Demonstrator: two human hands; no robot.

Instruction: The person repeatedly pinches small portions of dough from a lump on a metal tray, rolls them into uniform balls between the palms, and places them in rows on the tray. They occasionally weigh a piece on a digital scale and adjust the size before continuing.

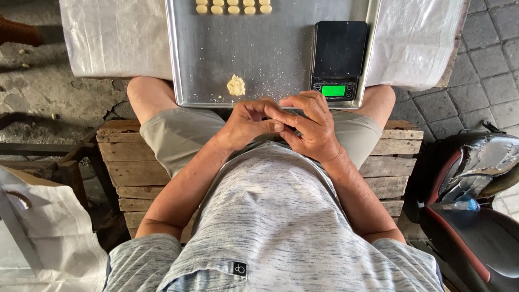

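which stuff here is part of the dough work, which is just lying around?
In use:
left hand and right hand, fingertips pressed together
metal baking tray
dough lump
shaped dough pieces
digital scale

Lying about:
wooden crate seat
plastic bottle
white sack

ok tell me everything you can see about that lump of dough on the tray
The lump of dough is pale yellow, small and ragged, with a crumbly, uneven surface, not shaped like the neat oval pieces lined up at the tray's far end. It lies alone on the near part of the grey metal tray, with fine crumbs scattered around it. Nothing touches it; the left hand and right hand are pressed together just below the tray's near rim.
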